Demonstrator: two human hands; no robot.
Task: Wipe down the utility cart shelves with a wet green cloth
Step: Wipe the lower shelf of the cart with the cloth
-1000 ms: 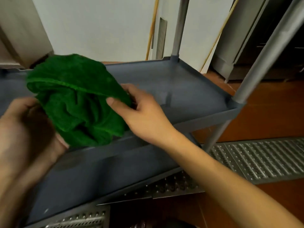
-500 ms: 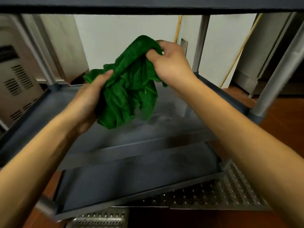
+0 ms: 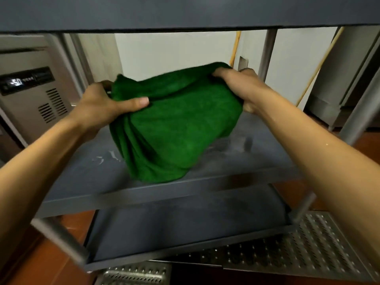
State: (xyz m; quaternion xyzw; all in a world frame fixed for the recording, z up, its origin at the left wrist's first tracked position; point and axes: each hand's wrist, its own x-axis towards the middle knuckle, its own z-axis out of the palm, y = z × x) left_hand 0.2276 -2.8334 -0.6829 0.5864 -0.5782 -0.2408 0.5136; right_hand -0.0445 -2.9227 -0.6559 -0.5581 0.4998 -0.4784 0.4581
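Both hands are on the green cloth [image 3: 176, 124], holding it up over the cart's middle shelf [image 3: 82, 182]. The left hand [image 3: 102, 105] grips the cloth's edge at nine o'clock, with the thumb laid flat across the front. The right hand [image 3: 240, 87] has the top edge bunched at about two o'clock, fingers curled in tight.

It's soft, floppy stuff and sags in deep folds between the two grips. Being wet, it will likely hang heavy and cling. The sensible hold is the gathered top edge, or a flat palm on a folded pad.

The lower hem droops to six o'clock, down by the shelf's front lip. Whether it touches the surface, I can't quite tell from here.

The cloth is deep green with a thick plush pile, and it's doubled over on itself. Pale smears show on the shelf at eight o'clock of it.
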